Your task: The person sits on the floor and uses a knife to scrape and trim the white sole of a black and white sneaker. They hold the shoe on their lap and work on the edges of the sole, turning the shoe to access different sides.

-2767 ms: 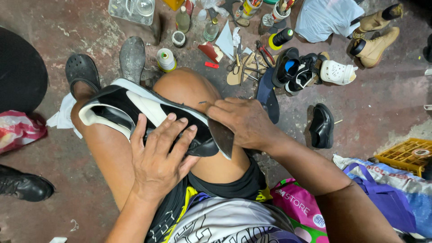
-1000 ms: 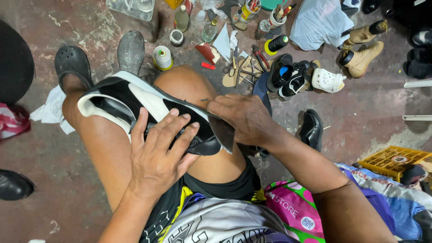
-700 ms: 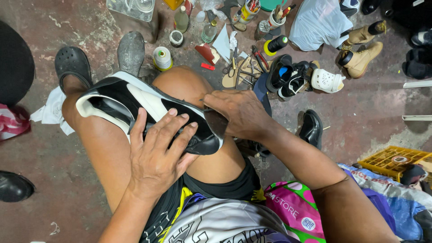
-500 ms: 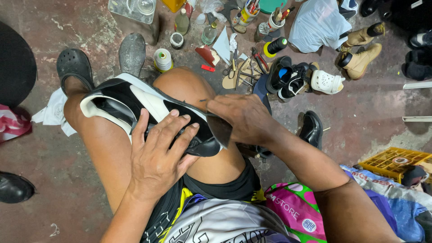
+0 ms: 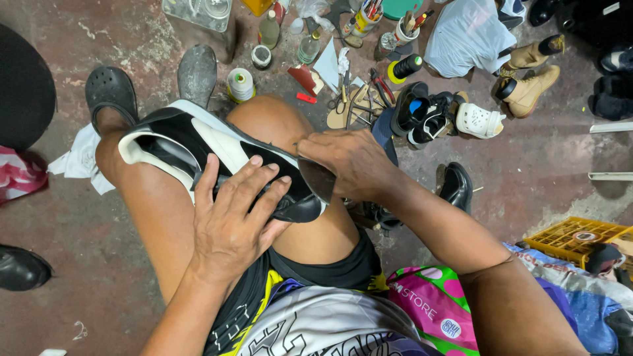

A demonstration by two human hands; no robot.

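Note:
A black and white sneaker (image 5: 191, 142) lies across my thighs, its sole turned up. My left hand (image 5: 232, 217) presses flat on the heel end and pins the shoe to my lap, fingers spread. At the heel's edge my right hand (image 5: 349, 163) is closed around a dark flat blade (image 5: 316, 179). The blade touches the shoe where the sole meets the upper.
Tools, scissors, glue bottles and a thread spool (image 5: 241, 84) lie scattered on the concrete floor ahead. Several shoes and tan boots (image 5: 531, 89) sit at the upper right. A yellow crate (image 5: 573, 237) stands at the right, a black shoe (image 5: 23, 267) at the left.
My right hand has worked the blade slightly along the heel edge. The left hand keeps its hold; the view has shifted a little.

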